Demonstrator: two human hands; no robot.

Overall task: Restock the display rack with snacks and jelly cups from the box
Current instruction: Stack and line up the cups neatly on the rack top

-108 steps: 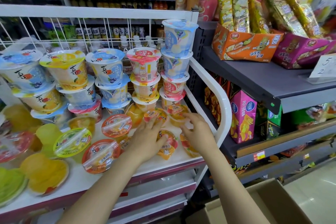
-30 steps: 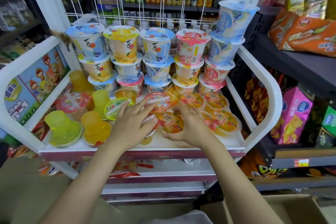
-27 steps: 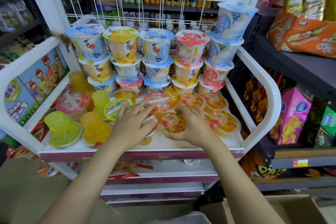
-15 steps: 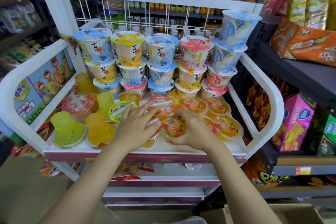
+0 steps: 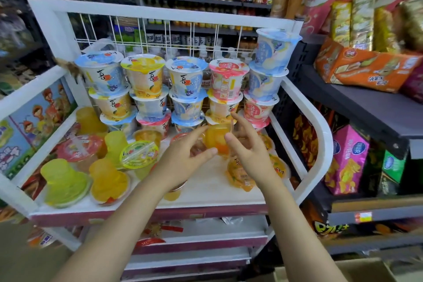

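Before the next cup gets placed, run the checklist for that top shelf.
1. Orange jelly cup held: it sits between both hands' fingertips; grip firmness cannot tell.
2. Left hand free of other stock: ok.
3. Right hand free of other stock: ok.
4. Bare shelf space in front: ok.
5. Stacked tubs behind upright: ok.
6. Tall right stack steady: cannot tell.

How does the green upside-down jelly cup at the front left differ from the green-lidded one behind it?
The green upside-down jelly cup rests on its lid, base upward; the green-lidded jelly cup shows its printed lid, tilted toward the camera. The first sits nearer the shelf's front edge. Both look translucent.
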